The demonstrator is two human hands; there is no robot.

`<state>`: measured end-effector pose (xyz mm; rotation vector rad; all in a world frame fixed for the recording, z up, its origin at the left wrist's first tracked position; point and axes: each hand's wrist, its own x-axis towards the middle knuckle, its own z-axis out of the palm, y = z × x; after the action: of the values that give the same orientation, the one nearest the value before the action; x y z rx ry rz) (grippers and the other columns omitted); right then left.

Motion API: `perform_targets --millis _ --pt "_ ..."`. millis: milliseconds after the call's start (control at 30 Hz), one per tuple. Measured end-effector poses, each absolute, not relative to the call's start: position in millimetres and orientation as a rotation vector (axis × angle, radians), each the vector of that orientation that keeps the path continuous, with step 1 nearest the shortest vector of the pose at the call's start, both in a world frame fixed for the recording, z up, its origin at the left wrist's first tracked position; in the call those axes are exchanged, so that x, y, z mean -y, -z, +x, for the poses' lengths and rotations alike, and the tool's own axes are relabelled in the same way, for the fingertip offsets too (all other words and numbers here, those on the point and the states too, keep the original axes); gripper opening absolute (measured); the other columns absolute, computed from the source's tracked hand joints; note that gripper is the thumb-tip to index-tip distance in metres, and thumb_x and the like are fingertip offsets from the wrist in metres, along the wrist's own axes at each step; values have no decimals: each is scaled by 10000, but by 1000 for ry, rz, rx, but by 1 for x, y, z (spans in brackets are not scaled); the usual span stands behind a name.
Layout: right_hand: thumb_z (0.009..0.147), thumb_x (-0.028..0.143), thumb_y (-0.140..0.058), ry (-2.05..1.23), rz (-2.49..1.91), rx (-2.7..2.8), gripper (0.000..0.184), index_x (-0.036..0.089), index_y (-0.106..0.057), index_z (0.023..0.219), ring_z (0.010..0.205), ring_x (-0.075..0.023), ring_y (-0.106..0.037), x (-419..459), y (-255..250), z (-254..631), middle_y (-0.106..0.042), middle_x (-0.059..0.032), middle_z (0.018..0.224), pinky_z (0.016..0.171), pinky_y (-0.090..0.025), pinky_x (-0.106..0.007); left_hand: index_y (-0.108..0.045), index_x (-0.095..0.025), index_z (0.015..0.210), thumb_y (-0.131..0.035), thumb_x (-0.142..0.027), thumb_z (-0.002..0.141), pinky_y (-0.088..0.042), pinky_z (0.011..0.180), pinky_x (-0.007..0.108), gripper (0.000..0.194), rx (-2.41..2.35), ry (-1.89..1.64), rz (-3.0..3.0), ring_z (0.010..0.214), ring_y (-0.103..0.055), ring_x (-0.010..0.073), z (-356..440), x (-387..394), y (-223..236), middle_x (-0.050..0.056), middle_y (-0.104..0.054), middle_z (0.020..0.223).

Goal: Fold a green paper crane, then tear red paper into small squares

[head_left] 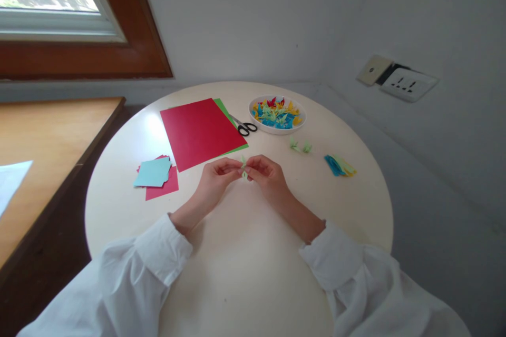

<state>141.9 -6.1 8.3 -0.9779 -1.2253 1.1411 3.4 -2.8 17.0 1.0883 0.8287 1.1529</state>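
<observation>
Between the fingertips of my two hands is a small folded piece of pale green paper (244, 174), held just above the table. My left hand (219, 175) pinches it from the left, and my right hand (268, 174) pinches it from the right. Parts of the paper are covered by the thumbs and fingers. Beyond my right hand lie two small pale green folded paper pieces (300, 146), much like origami cranes. A large red paper sheet (203, 131) lies beyond my left hand, over a green sheet (225, 108).
Scissors (245, 127) with black handles lie beside the sheets. A white bowl (276, 130) holds many colourful folded papers. Blue and yellow folded strips (340, 166) lie at the right. Light blue squares (152, 172) cover pink ones (163, 189) at the left of the round white table (245, 274).
</observation>
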Motion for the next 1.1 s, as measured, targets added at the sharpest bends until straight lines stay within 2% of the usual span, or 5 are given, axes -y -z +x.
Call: perform_targets --millis 300,533,700,867,1100 --pt "620 245 -649 -1099 -1003 1252 87 198 -599 674 536 -87 -488 8 -12 143 -582 36 632 529 -410 -238 -706 -157 671 -791 -234 525 -469 662 261 186 -897 -1138 1058 637 -612 135 3 2 -18 19 -687 669" --pt "609 222 -589 -1049 -1053 1290 37 203 -577 639 593 -112 -520 9 -14 143 -575 30 640 576 -440 -258 -710 -150 660 -729 -234 604 -466 684 261 102 -907 -1138 1079 680 -610 143 2 4 -20 31 -679 679" --pt "623 220 -597 -1039 -1027 1288 40 194 -582 649 611 -114 -528 10 -12 142 -572 19 662 584 -450 -257 -689 -147 671 -780 -268 569 -425 584 231 183 -1001 -1148 1149 608 -585 123 3 4 -20 17 -672 658" --pt "653 289 -629 -1019 -1035 1264 122 193 -558 673 576 -104 -522 9 -11 141 -558 25 658 557 -449 -249 -643 -145 655 -792 -280 545 -416 557 223 229 -1022 -1205 1183 568 -567 111 4 4 -20 1 -640 612" --pt "651 357 -649 -1059 -1116 1299 185 187 -610 711 595 -120 -559 8 -7 140 -635 -12 712 552 -460 -256 -574 -160 655 -783 -264 555 -398 519 205 254 -989 -1261 1233 523 -528 90 4 4 -22 -37 -567 551"
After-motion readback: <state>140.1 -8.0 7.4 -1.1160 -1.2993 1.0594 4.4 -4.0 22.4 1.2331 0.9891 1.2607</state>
